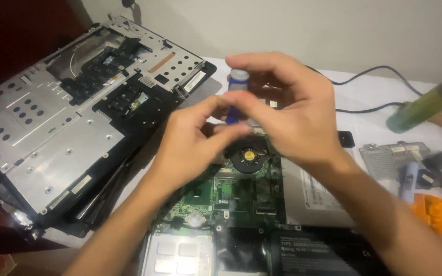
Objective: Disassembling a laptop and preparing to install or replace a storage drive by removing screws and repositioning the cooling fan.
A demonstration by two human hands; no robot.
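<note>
small blue bottle (237, 87) with a pale cap sits upright between both hands, above one opened laptop base. right hand (287, 110) curls over it, fingers (262, 61) pinching the cap; left hand (193, 140) pinches the bottle's lower part with fingers pressed together. below lie one green circuit board (231, 197) and one round fan (249, 156). one stripped laptop chassis (72, 112) rests left on the white table (364, 102).
</note>
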